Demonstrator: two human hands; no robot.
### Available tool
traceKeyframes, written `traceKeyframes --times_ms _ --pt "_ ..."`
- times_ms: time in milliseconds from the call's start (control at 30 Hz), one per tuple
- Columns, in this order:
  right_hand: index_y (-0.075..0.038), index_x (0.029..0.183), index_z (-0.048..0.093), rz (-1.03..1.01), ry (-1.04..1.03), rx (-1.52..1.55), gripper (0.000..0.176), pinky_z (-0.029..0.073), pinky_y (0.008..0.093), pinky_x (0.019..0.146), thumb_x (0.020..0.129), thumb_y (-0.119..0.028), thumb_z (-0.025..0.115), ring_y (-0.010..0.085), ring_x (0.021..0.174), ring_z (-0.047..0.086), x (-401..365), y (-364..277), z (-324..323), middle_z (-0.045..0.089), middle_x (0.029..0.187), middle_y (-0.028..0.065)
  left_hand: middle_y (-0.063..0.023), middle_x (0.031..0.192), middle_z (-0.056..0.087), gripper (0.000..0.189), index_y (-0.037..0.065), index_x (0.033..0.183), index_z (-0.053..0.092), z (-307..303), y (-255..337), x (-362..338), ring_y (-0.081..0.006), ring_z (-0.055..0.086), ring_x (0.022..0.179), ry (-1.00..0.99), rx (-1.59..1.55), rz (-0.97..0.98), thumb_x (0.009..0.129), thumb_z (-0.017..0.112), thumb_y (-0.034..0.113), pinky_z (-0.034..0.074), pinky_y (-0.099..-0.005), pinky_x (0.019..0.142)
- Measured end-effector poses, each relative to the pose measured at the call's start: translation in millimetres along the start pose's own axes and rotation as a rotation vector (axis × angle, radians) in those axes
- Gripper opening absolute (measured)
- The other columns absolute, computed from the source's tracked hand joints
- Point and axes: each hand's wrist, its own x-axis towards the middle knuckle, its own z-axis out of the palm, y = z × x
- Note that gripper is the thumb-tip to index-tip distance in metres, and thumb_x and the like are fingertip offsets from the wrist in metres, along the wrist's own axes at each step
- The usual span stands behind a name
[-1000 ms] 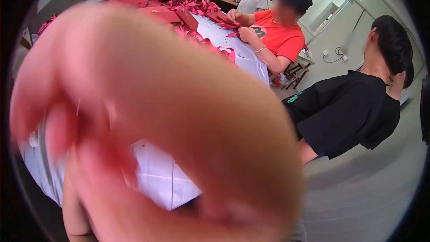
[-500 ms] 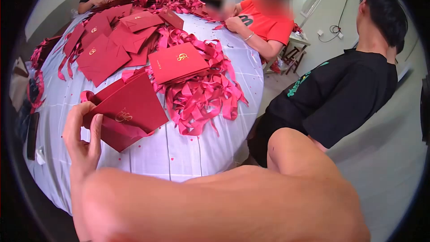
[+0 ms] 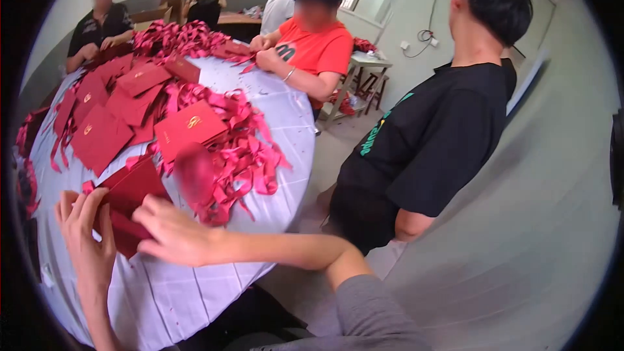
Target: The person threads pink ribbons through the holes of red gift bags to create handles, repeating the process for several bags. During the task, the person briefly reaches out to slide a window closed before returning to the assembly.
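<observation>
My left hand (image 3: 83, 224) grips the left edge of a dark red paper bag (image 3: 133, 192), thumb in front and fingers behind it. Across the bag's front lies my right hand (image 3: 172, 231), its fingers blurred; whether they hold anything is unclear. Just beyond, a stack of red bags with gold print (image 3: 190, 130) rests beside a heap of pink-red ribbons (image 3: 250, 156). More red bags (image 3: 101, 138) are piled to the left. A blurred round red patch hangs in front of the ribbons.
A round table with a white cloth (image 3: 273, 97) carries everything. A person in black (image 3: 448, 130) stands close on the right. Across the table are a person in red (image 3: 318, 52) and another in black (image 3: 97, 32). A side table (image 3: 374, 60) stands behind.
The view has swung right, so the table appears further left. My right hand, hidden earlier with my arm across the foreground, now shows at the bag's front.
</observation>
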Motion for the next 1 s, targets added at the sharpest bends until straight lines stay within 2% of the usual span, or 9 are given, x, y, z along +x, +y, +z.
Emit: traceKeyframes --times_ms 267,400,600,667,700,767,800,933,1000 --pt "0.003 0.091 0.048 0.041 0.056 0.140 0.027 0.042 0.0435 0.077 0.074 -0.011 0.063 0.0384 0.092 0.050 6 -7 9 0.049 0.092 0.0190 -0.0139 0.090 0.052 0.027 -0.002 0.098 0.055 -7 9 10 -0.0297 0.047 0.089 -0.027 0.148 0.087 0.071 0.052 -0.005 0.035 -0.0380 0.080" --pt "0.004 0.091 0.047 0.059 0.086 0.284 0.025 0.045 0.0439 0.070 0.076 -0.010 0.062 0.0397 0.083 0.058 -4 -6 1 0.059 0.086 0.0227 -0.0153 0.090 0.051 0.031 -0.002 0.100 0.052 1 9 15 -0.0313 0.045 0.085 -0.193 -0.042 0.056 0.070 0.046 -0.010 0.036 -0.0384 0.079" --pt "0.003 0.090 0.047 0.298 -0.110 0.553 0.015 0.046 0.0311 0.059 0.084 -0.007 0.057 0.0178 0.066 0.061 -10 -8 -24 0.061 0.071 0.0128 -0.0158 0.088 0.051 0.023 -0.001 0.092 0.050 11 -5 22 -0.0320 0.046 0.082 -0.287 -0.170 0.024 0.072 0.045 -0.010 0.037 -0.0377 0.076" --pt "0.003 0.088 0.049 0.289 -0.106 0.610 0.011 0.045 0.0265 0.056 0.087 -0.007 0.054 0.0089 0.062 0.057 -8 -11 -26 0.061 0.066 0.0077 -0.0151 0.086 0.050 0.020 -0.001 0.091 0.050 7 -13 25 -0.0314 0.046 0.080 -0.162 -0.158 0.047 0.073 0.047 -0.010 0.038 -0.0368 0.074" --pt "0.003 0.088 0.049 0.291 -0.101 0.607 0.011 0.045 0.0265 0.056 0.087 -0.007 0.054 0.0089 0.062 0.057 -5 -15 -32 0.061 0.066 0.0077 -0.0154 0.090 0.051 0.023 0.000 0.097 0.051 7 -26 26 -0.0314 0.048 0.085 -0.154 -0.201 -0.071 0.076 0.046 -0.009 0.039 -0.0364 0.078" --pt "0.003 0.086 0.051 0.414 -0.186 0.662 0.012 0.044 0.0261 0.055 0.088 -0.008 0.053 0.0092 0.060 0.057 -2 -21 -45 0.061 0.065 0.0070 -0.0166 0.095 0.053 0.028 0.000 0.104 0.052 1 -43 26 -0.0320 0.050 0.092 0.044 0.011 0.077 0.079 0.045 -0.009 0.039 -0.0364 0.084" --pt "0.003 0.086 0.054 0.293 -0.092 0.663 0.012 0.044 0.0259 0.052 0.088 -0.009 0.054 0.0091 0.057 0.057 0 -16 -39 0.061 0.063 0.0063 -0.0183 0.099 0.054 0.031 0.000 0.109 0.052 -4 -45 25 -0.0330 0.050 0.097 0.024 0.048 0.072 0.080 0.045 -0.009 0.039 -0.0367 0.088" --pt "0.002 0.093 0.059 0.376 -0.066 0.517 0.013 0.048 0.0248 0.059 0.086 -0.008 0.059 0.0089 0.064 0.060 -10 5 -40 0.062 0.068 0.0045 -0.0200 0.098 0.055 0.031 -0.001 0.105 0.053 8 -62 5 -0.0360 0.051 0.098 -0.084 -0.108 -0.118 0.077 0.044 -0.011 0.040 -0.0385 0.087" --pt "0.002 0.097 0.059 0.416 -0.121 0.572 0.014 0.049 0.0245 0.063 0.086 -0.007 0.060 0.0091 0.070 0.061 -19 20 -46 0.063 0.077 0.0044 -0.0211 0.097 0.056 0.037 -0.001 0.103 0.052 8 -53 5 -0.0385 0.051 0.094 -0.150 -0.041 -0.042 0.069 0.044 -0.011 0.039 -0.0417 0.085"
